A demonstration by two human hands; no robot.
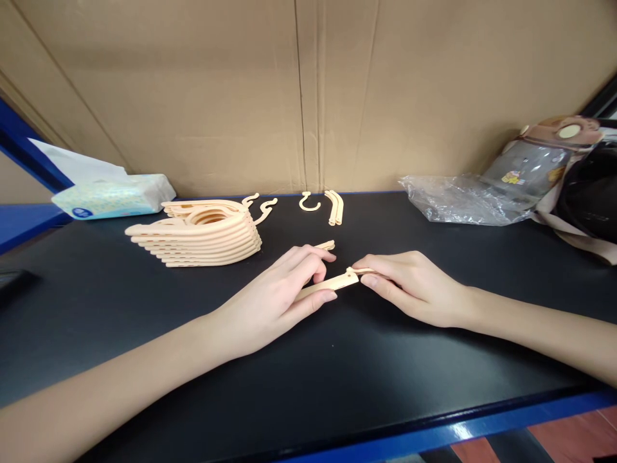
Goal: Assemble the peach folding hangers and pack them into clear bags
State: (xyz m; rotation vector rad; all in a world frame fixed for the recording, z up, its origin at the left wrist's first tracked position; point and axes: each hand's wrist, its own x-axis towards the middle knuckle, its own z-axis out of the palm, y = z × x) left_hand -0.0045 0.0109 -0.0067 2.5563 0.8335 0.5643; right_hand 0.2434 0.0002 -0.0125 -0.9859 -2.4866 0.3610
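Centre frame: your left hand (292, 283), fingers part-curled, held a beige strip (335, 283) against the thumb; your right hand (412, 286) pinched a thin piece (365, 271) at its end, mostly covered; joined or not, couldn't tell. Left of centre, stacked hangers (207, 245) looked done; upper centre, a loose hook (311, 207) and bars (333, 207) looked unassembled.

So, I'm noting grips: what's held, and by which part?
Left fingers hold a cream bar behind its exposed end; right fingers pinch a thin piece beside that end.
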